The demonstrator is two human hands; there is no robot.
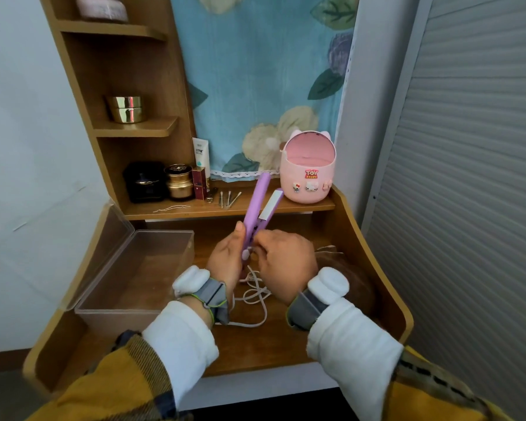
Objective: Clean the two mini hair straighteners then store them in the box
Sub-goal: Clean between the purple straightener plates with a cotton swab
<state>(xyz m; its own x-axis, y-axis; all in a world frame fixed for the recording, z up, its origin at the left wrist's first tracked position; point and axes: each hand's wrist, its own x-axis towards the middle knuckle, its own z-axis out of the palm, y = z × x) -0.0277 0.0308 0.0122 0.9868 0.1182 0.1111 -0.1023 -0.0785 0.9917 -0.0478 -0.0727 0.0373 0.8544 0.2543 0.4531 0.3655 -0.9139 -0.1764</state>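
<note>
A purple mini hair straightener (257, 208) stands tilted above the desk, its two arms spread apart so a white plate shows. My left hand (227, 258) grips its lower handle from the left. My right hand (281, 262) holds the same handle end from the right, fingers curled. Its white cord (255, 294) lies looped on the desk below my wrists. A clear plastic box (134, 268) with its lid swung open sits at the left of the desk and holds nothing. I see only one straightener.
On the low shelf behind lie several cotton swabs (230, 198), next to gold and black cosmetic jars (178, 180). A pink cat-eared bin (307, 171) stands at the shelf's right end. A brown cloth-like thing (346, 268) lies on the wooden desk (377, 268) by my right wrist.
</note>
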